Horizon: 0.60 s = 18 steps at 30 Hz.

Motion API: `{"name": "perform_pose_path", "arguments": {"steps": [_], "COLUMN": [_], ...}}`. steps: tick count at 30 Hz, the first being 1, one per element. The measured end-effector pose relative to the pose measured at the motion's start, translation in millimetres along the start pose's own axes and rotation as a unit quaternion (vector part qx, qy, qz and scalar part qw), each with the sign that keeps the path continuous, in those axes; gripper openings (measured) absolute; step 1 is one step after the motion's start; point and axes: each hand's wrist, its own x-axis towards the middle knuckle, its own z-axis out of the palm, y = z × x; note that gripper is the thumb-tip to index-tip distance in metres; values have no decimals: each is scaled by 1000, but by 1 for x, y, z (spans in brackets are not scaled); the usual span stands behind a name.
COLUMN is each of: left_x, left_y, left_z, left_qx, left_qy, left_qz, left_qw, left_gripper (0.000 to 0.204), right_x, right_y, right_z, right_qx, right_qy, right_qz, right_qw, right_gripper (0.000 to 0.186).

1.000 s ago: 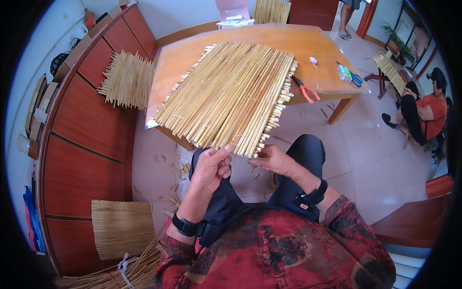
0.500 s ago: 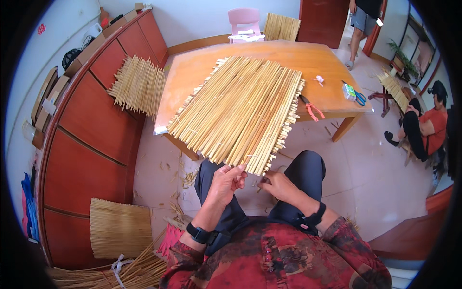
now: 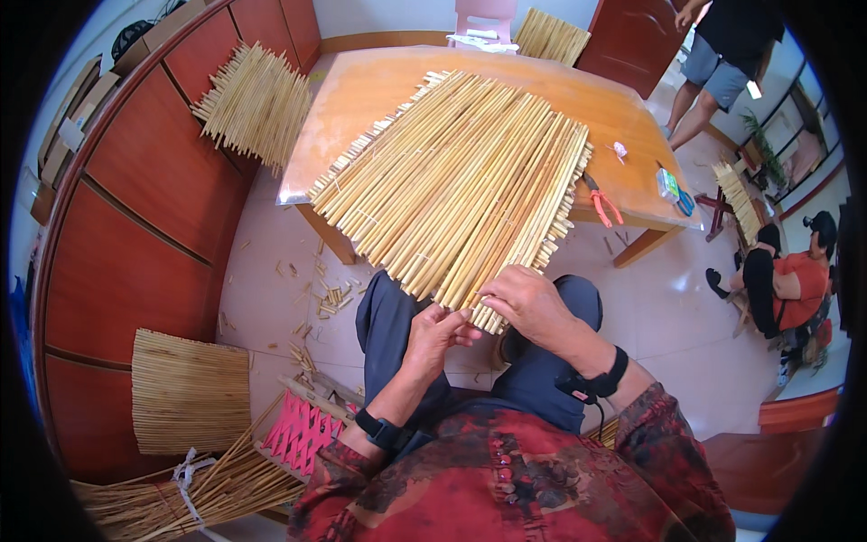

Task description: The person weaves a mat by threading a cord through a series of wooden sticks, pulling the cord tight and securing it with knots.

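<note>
A mat of straight yellow reed stalks [image 3: 442, 181], stitched side by side with thin ties, lies on the wooden table [image 3: 352, 86] and juts over its near edge toward my knees. My left hand [image 3: 438, 339] is closed on the mat's near edge, the thumb against the stalk ends and fingers curled under. My right hand [image 3: 528, 303] sits on top of the near right corner, its fingertips pinched together against the stalks. Whatever lies between those tips is hidden. Uneven stalk ends stick out along the mat's left and right sides.
Red-handled pliers [image 3: 603, 206], a small clear box [image 3: 667, 186] and blue-handled scissors [image 3: 684, 204] lie on the table's right. Other reed mats [image 3: 191, 393] lean by the red cabinet [image 3: 153, 217]. A tied reed bundle [image 3: 163, 497] lies lower left. One person sits right; another stands behind.
My right hand has risen from below the mat's near right corner onto its top. The left hand keeps hold of the near edge. The view has tilted, and the standing person appears closer.
</note>
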Motion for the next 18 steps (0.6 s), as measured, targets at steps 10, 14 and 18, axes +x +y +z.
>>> {"name": "perform_pose_path", "arguments": {"steps": [10,14,18], "left_x": [10,14,14], "left_y": [-14,-18,-15], "left_z": [-9,-10,-7], "left_qx": [7,42,53], "left_qy": [2,11,13], "left_qz": [9,25,24], "left_qw": [1000,999,998], "left_gripper": [19,17,16], "right_x": [12,13,12], "right_y": [12,10,12], "right_z": [18,17,16], "right_qx": [-108,-110,-76], "right_qy": [-46,-38,-19], "right_qz": [-133,-150,-158], "right_qw": [984,982,984], "right_gripper": [9,8,9]}}
